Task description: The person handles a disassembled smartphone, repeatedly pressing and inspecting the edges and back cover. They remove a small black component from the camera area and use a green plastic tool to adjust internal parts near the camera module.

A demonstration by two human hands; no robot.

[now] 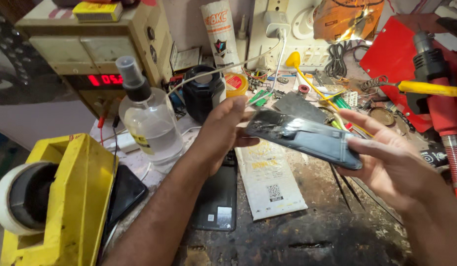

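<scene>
Phone back cover (303,136), dark, glue-smeared

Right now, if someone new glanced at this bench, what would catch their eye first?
Probably the dark, scuffed phone panel held up mid-frame between the left hand and right hand. Next, the big yellow tape dispenser at lower left, with a clear spray bottle standing behind it. The red hot-air tool on the far right also stands out against the cluttered bench.
</scene>
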